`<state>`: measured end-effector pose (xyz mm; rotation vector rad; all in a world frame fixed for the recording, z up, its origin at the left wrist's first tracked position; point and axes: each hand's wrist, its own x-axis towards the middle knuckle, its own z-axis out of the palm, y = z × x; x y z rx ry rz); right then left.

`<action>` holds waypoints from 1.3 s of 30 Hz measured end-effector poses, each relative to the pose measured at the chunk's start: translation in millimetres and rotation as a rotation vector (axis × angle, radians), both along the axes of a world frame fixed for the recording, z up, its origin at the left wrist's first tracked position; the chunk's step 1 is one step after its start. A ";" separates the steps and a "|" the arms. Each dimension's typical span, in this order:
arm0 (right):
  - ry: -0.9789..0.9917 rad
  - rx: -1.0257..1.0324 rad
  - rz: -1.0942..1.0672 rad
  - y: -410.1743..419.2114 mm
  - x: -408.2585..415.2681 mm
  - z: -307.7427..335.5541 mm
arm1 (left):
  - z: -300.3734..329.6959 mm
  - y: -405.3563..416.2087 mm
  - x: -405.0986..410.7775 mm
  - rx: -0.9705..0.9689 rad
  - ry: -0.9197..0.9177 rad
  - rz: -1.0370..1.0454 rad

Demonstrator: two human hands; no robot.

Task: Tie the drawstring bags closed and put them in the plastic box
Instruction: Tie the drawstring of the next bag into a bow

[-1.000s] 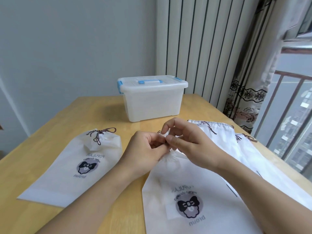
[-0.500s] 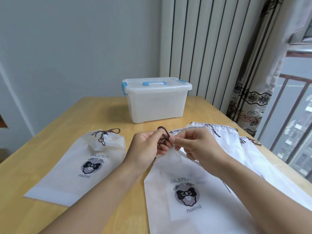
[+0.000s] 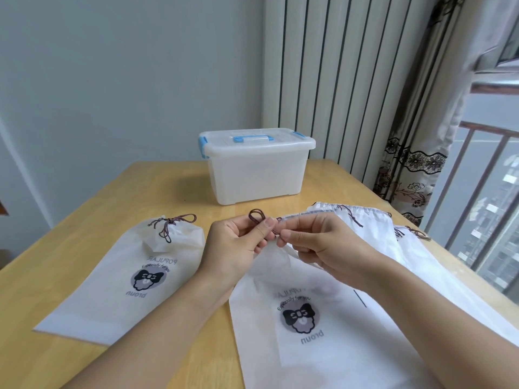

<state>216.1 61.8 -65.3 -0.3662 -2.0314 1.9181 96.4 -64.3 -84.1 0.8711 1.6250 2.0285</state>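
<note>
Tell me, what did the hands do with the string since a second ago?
The left hand pulled a loop of the drawstring up above its fingers; the right hand moved a little apart, pinching the cord. The tied bag, plastic box and other bags stayed put.

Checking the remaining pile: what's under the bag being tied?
Under the bag being tied, more white bags show at its right, with untied cords. How many lie there is hidden. Its left part rests on the table.
</note>
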 end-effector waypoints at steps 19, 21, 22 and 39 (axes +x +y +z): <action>0.012 0.085 0.036 8.9 6.3 5.8 | 3.3 -2.5 -6.9 0.058 -0.011 -0.073; 0.024 0.075 0.076 9.3 6.3 6.8 | 4.2 -2.9 -7.8 0.090 -0.037 -0.077; 0.033 0.087 0.076 8.6 5.8 6.6 | 4.4 -2.7 -8.3 0.095 -0.041 -0.075; 0.156 0.094 -0.155 -2.6 0.2 -0.6 | 6.2 -5.8 -3.3 0.083 0.247 -0.079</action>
